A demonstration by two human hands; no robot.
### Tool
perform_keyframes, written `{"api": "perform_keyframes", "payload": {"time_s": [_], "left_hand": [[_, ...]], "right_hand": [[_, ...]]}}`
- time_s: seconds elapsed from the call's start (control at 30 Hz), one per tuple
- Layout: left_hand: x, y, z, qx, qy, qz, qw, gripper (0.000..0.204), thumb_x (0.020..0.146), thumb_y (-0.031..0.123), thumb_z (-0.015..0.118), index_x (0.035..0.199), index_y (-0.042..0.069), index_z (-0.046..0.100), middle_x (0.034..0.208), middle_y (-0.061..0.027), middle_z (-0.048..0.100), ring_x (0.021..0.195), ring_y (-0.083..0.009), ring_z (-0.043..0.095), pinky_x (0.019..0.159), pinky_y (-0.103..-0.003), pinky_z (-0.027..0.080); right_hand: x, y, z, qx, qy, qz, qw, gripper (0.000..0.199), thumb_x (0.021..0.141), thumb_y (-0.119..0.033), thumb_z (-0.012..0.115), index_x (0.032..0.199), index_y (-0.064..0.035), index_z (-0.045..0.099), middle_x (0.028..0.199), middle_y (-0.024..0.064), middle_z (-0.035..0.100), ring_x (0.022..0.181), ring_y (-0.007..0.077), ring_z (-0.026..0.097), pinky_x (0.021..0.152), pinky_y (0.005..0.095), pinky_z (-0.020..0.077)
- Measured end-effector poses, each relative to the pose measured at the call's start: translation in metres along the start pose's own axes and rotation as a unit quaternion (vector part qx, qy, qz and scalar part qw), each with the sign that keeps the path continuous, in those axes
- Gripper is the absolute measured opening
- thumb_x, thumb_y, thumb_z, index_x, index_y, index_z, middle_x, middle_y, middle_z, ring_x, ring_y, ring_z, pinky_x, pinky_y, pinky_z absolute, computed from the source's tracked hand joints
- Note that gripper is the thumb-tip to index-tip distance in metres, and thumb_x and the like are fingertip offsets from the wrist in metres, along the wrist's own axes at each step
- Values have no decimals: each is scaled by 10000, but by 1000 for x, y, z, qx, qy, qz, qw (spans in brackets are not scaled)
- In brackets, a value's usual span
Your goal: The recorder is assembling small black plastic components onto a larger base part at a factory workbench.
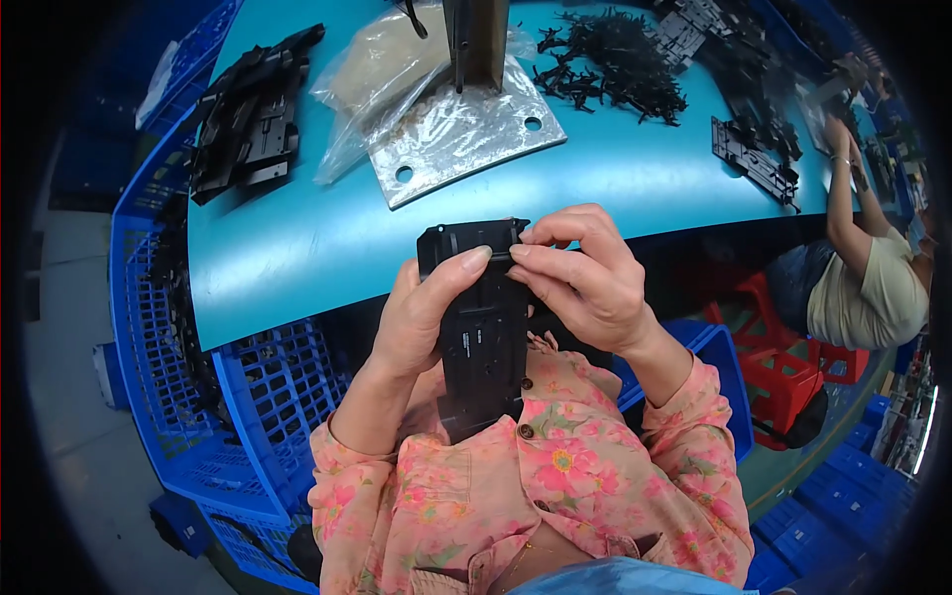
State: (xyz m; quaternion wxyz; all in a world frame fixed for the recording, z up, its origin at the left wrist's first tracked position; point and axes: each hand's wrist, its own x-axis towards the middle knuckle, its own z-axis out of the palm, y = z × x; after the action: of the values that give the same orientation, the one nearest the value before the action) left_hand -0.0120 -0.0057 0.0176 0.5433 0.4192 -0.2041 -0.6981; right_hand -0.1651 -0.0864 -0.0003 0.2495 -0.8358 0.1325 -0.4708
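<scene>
A long flat black plastic part [483,337] is held upright in front of my chest, its far end near the table's edge. My left hand [421,307] grips its left side, thumb lying across the upper face. At the top right corner, the fingertips of my right hand [585,278] are pinched together against the part. Whether a small piece sits between those fingertips is hidden. Beyond my hands, on the blue-green table [327,268], stands a metal base plate [466,134] with a post and two holes.
Black plastic parts are stacked [253,119] at the table's left. A clear plastic bag [382,69] lies behind the plate, and a heap of small black pieces [620,64] to its right. Blue crates [283,387] flank me. Another person [868,288] works at far right near red stools [783,367].
</scene>
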Motion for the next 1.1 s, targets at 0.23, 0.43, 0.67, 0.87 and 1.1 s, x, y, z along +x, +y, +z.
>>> {"api": "perform_keyframes", "payload": {"time_s": [0.23,0.43,0.67,0.87,1.1], "left_hand": [[-3,2,4,14,13,21,1000,333,820,226,497,1022,-37,526,856,-107,596,712,-148,598,620,-244,491],[-5,3,8,34,6,37,999,363,810,226,522,1061,-37,513,857,-92,593,723,-134,590,626,-233,482],[-5,3,4,73,-9,38,997,366,809,222,530,1068,-37,517,906,-83,584,771,-116,571,668,-229,465],[-7,4,5,113,1,67,991,338,804,194,541,1055,-32,528,939,-67,582,811,-113,553,718,-231,442],[-3,13,0,149,27,89,984,311,811,170,555,1050,-28,539,890,-33,580,794,-80,527,701,-220,435]], "right_hand": [[0,-3,0,-13,7,-2,1000,288,591,61,689,850,-17,593,873,106,582,771,231,562,637,289,464],[-3,-5,-2,15,29,-2,999,269,597,73,685,840,-8,602,863,108,590,742,223,569,623,281,464],[-3,-7,-5,11,20,-4,1000,260,602,73,683,836,-6,605,859,104,592,736,215,570,615,275,463],[-3,-5,-5,50,15,8,999,254,607,75,679,835,-10,608,845,96,596,722,205,570,613,272,464],[14,-2,1,-6,-5,0,1000,237,618,84,652,834,2,598,836,98,574,717,216,562,613,270,460]]}}
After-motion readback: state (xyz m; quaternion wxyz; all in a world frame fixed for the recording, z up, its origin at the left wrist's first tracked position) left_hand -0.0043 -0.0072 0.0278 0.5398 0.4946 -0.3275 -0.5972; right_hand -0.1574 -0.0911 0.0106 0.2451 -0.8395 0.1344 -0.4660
